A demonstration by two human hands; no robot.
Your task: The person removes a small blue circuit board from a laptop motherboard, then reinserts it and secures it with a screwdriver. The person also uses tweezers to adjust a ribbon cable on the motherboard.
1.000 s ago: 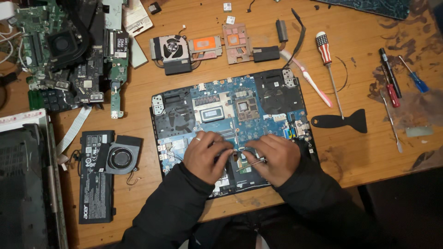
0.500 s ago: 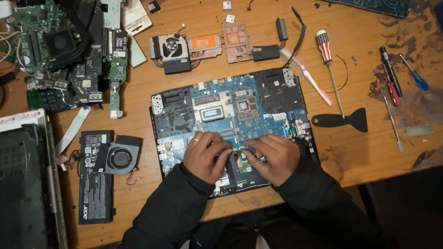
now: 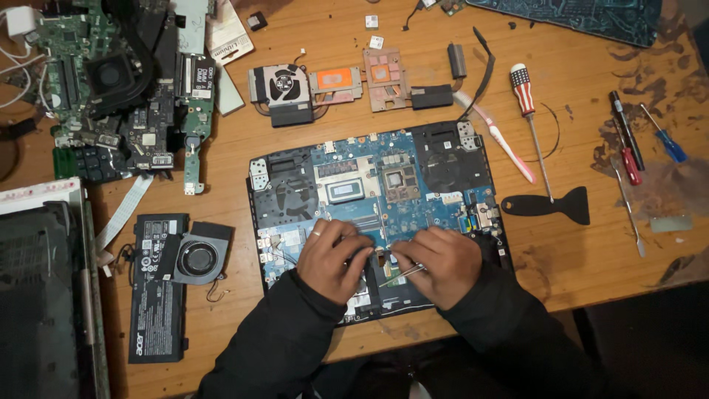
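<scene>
An opened laptop base with a blue motherboard lies in the middle of the wooden table. My left hand, with a ring on one finger, rests curled on the board's lower middle part. My right hand is beside it and holds thin metal tweezers that point left towards the left hand's fingers. Both hands nearly touch over the same spot of the board. What lies under the fingertips is hidden.
A copper heatsink with fan lies beyond the laptop. A black battery and a loose fan sit at left, circuit boards at far left. Screwdrivers, a black spatula and a toothbrush lie at right.
</scene>
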